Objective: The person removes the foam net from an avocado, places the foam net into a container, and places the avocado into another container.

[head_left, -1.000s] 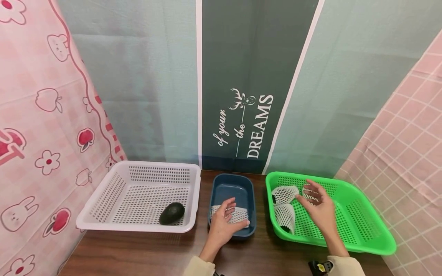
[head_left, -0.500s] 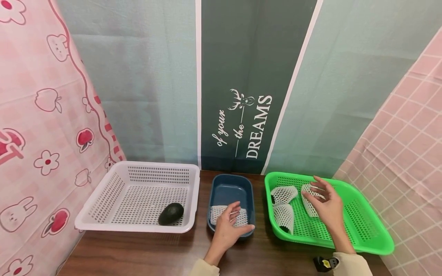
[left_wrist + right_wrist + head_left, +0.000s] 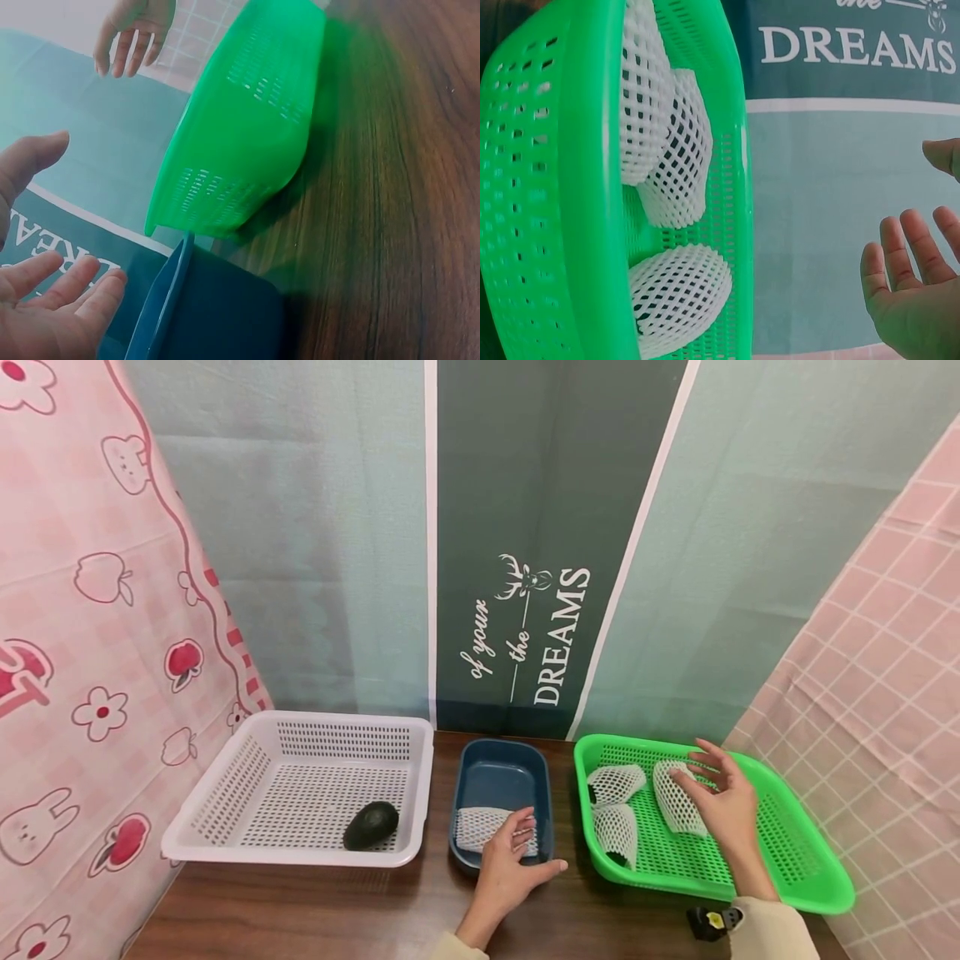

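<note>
My left hand [image 3: 508,868] hovers with loosely spread fingers over the near end of a small blue tub [image 3: 501,781]. Inside the tub lies a white foam net sleeve [image 3: 477,830], partly behind the fingers; whether it holds anything I cannot tell. Over the green basket [image 3: 813,864], my right hand [image 3: 731,802] is held with fingers apart and nothing in them. Just left of it rests one foam-netted item [image 3: 675,797]. Two more netted items [image 3: 617,783] lie at the basket's left side, with dark ends showing. In the right wrist view, the hand [image 3: 919,292] is clear of the netting.
A white basket [image 3: 187,843] stands at the left with one bare dark avocado [image 3: 371,825] in its near right corner. All three containers sit on a brown wooden table [image 3: 360,910]. Curtains [image 3: 337,568] hang behind and at both sides.
My right hand has drawn right, away from the netted item in the green basket, which now shows more fully. My left hand has moved slightly right and nearer me, off the sleeve.
</note>
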A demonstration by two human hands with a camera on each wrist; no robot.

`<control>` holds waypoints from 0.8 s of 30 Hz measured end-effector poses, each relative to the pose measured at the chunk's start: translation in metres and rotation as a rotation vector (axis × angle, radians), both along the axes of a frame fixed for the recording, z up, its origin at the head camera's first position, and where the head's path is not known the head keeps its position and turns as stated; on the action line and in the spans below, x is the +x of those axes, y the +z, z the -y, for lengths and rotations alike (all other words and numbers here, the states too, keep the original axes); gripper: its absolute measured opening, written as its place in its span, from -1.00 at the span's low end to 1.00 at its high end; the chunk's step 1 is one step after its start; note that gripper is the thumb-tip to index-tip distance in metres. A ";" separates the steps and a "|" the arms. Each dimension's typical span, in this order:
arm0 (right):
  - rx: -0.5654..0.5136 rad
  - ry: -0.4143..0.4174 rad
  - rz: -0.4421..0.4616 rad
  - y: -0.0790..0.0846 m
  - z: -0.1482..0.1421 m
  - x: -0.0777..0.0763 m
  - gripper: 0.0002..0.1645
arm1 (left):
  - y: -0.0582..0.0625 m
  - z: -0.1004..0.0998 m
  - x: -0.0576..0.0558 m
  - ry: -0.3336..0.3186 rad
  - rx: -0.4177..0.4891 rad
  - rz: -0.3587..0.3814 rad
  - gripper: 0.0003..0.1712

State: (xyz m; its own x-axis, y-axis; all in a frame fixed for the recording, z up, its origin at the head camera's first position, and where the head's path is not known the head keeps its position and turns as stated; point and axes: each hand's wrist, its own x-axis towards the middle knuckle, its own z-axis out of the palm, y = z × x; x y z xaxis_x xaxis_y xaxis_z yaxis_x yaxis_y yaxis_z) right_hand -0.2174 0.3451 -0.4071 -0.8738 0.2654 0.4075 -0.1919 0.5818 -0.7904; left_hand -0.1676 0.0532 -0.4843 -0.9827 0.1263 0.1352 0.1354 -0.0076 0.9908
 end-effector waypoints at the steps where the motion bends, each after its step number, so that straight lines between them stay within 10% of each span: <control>1: 0.001 0.007 0.001 -0.001 -0.002 0.000 -0.31 | 0.000 -0.001 0.000 0.000 0.000 0.003 -0.20; 24: 0.081 0.062 0.111 -0.014 -0.029 -0.013 -0.31 | -0.005 -0.029 0.014 -0.011 0.010 -0.010 -0.23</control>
